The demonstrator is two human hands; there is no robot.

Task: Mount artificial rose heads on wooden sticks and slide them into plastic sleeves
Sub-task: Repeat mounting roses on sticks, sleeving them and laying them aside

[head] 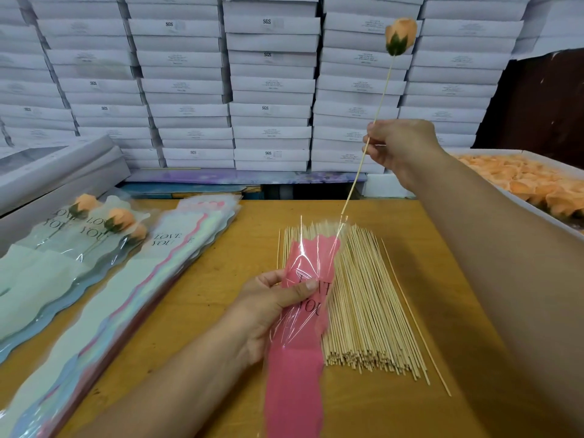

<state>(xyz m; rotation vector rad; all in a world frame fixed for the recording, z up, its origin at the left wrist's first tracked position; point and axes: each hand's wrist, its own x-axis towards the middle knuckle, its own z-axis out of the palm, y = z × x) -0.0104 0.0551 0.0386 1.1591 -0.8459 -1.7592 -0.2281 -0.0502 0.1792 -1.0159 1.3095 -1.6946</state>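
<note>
Right hand (399, 150) raised above the table, fingers curled round a thin wooden stick (380, 99) partway along its length. Stick tilted, peach rose head (400, 35) with green calyx mounted on its upper end, high against the stacked boxes. Lower tip of the stick sits at the clear mouth of a pink plastic sleeve (297, 358); whether it has passed inside is hard to tell through the glare on the film.

Left hand (271, 308) grips that sleeve near its upper half, thumb pressed across the front over the printed lettering, fingers behind. Sleeve hangs down toward the near edge of the wooden table (442, 279).

Just beside the sleeve, to the right, a loose bundle of bare sticks (363, 305) lies flat on the table, a few strays apart at its right side.

On the left, a stack of empty sleeves (120, 295), pale green and pink, marked LOVE YOU. Further left, finished roses in sleeves (104, 229) lie overlapping.

Far right, a white tray (534, 210) heaped with peach rose heads. Behind everything, a wall of white boxes (268, 90).
</note>
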